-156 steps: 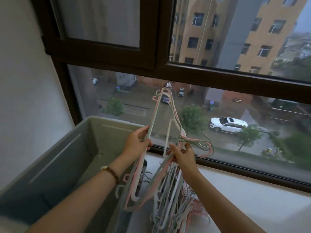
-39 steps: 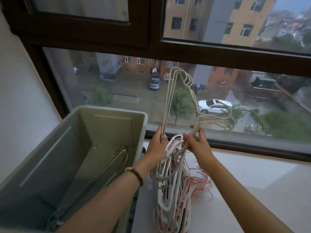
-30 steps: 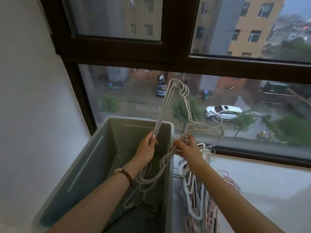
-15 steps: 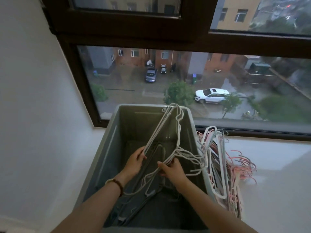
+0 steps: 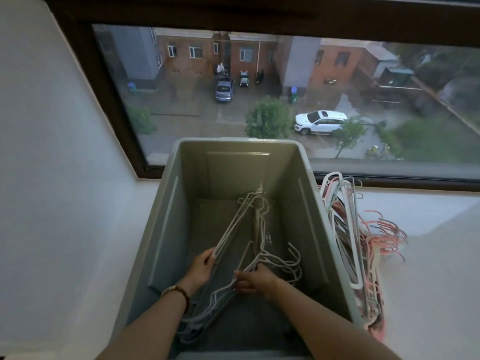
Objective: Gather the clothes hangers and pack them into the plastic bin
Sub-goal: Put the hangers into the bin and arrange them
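A tall grey plastic bin (image 5: 171, 211) stands on the sill below the window. Both my hands reach down into it with a bundle of white hangers (image 5: 255, 224). My left hand (image 5: 202, 266) grips the bundle's left bar. My right hand (image 5: 253, 279) holds the bundle near its hooks, which curl to the right. More hangers lie on the bin floor under the bundle. A pile of pink, white and grey hangers (image 5: 363, 245) leans against the bin's outer right wall.
The white sill (image 5: 428, 268) stretches to the right of the bin. A white wall (image 5: 52, 178) closes the left side. The dark-framed window (image 5: 117, 113) stands right behind the bin.
The white bundle went from raised in front of the window, over the bin rim and down inside the bin. Both hands went down with it, and my view tilted down.
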Motion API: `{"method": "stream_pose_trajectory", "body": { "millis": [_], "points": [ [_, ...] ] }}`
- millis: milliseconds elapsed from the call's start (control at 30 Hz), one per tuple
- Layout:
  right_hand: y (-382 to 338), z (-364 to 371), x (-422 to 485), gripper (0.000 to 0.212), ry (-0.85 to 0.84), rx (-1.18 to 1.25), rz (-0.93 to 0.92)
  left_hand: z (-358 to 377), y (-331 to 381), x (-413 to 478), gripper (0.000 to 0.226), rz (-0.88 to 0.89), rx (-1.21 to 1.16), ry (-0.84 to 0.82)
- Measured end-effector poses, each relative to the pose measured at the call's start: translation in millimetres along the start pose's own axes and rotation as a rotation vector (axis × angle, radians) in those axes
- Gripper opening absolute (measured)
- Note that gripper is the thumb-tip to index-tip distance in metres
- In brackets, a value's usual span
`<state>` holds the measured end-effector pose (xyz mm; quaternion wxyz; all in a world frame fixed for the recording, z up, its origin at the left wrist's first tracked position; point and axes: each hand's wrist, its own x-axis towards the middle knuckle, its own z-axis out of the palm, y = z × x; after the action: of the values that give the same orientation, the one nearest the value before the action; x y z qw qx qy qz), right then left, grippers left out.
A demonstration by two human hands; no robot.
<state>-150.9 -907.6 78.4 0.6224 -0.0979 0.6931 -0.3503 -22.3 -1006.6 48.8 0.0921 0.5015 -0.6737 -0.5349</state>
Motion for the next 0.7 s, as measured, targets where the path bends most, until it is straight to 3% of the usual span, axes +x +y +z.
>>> {"method": "stream_pose_trajectory", "body": {
  "millis": [67, 200, 267, 400, 700],
  "points": [
    [2, -3, 5, 0.046, -0.019, -0.058, 0.040, 0, -4, 2, 0.035, -0.016, -0.005, -0.032],
    [3, -13, 7, 0.008, -0.102, -0.073, 0.096, -6, -6, 7, 0.041, -0.034, 0.028, -0.097],
    [4, -18, 6, 0.012, -0.124, -0.079, 0.130, -7, -6, 5, 0.045, -0.054, 0.040, -0.132],
    [2, -23, 1, 0.056, -0.073, -0.062, 0.064, -4, 0, -1, 0.048, -0.039, 0.036, -0.124],
    [-61, -55, -54, 0.050, -0.064, 0.073, -0.241, -5, 87, -7, 0.046, 0.061, -0.088, 0.090]
  ]
}}
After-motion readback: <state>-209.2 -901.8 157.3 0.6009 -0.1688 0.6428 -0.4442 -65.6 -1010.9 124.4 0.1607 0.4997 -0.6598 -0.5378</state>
